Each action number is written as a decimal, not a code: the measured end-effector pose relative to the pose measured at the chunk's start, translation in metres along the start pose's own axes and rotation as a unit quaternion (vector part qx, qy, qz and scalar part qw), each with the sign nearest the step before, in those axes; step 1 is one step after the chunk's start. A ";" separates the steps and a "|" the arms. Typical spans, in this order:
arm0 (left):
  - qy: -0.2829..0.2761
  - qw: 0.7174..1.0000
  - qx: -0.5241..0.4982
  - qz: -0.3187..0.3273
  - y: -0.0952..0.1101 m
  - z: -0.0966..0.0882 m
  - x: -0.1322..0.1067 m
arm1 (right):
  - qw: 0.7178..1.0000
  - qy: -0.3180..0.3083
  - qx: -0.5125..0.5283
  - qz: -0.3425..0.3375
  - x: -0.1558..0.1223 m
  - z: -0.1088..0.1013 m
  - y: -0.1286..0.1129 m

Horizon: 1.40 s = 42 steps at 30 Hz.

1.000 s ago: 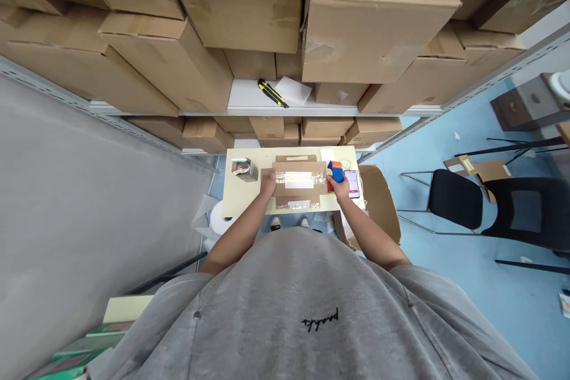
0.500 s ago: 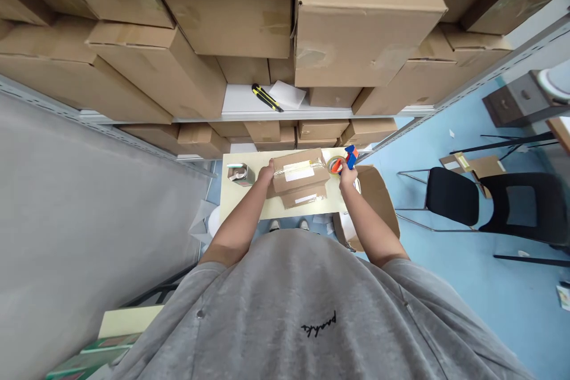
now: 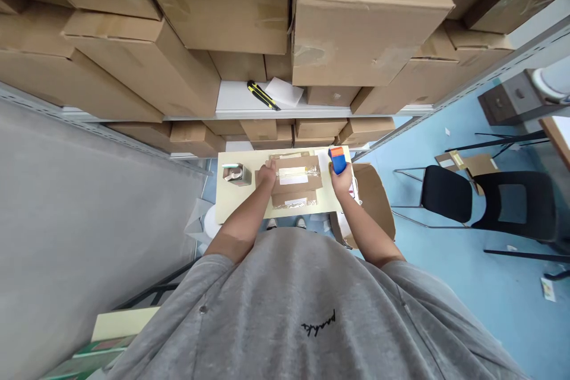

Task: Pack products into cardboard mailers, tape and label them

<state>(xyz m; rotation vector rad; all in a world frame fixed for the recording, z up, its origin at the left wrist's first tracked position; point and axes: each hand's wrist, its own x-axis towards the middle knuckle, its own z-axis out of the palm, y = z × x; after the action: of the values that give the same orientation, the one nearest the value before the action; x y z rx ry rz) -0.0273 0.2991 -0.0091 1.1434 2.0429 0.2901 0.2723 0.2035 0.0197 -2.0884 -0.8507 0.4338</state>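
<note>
Stacked cardboard boxes (image 3: 369, 18) fill the metal shelving ahead and hang over the work area, close above the far edge of the table. To the right, two black chairs (image 3: 445, 196) stand on the blue floor, well apart from the person.

The pale yellow table (image 3: 231, 208) sits just below the shelves, and an open brown carton (image 3: 378, 202) stands against its right end, under the right forearm.

In the middle of the table lies a taped parcel (image 3: 296, 175) with a white label. A second, flatter parcel (image 3: 294, 199) lies just beside it on the near side.

The left hand (image 3: 267, 175) rests on the taped parcel's left end. Whether its fingers clasp the edge or only press on it cannot be told. The right hand (image 3: 342, 181) is closed around a blue and orange tape dispenser (image 3: 338, 160), held just off the parcel's right end.

A small metal tin (image 3: 235, 173) stands at the table's left end, apart from the left hand. On the shelf above, a yellow and black utility knife (image 3: 262, 95) lies next to a white sheet (image 3: 284, 92).
</note>
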 end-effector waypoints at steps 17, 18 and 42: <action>0.004 0.993 -0.103 0.059 -0.024 0.006 -0.003 | 0.850 -0.240 0.413 0.223 0.042 0.028 -0.038; 0.005 0.991 -0.114 0.065 -0.023 0.007 -0.004 | 0.845 -0.261 0.405 0.234 0.041 0.030 -0.040; 0.043 0.900 -0.280 0.332 -0.066 -0.016 -0.056 | 0.821 -0.338 0.420 0.188 -0.001 -0.042 -0.023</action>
<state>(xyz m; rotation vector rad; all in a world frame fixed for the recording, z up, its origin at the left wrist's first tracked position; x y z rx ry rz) -0.0635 0.2190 -0.0043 1.4120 1.4087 1.1960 0.2852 0.1892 0.0631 -1.2223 -0.4466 1.5250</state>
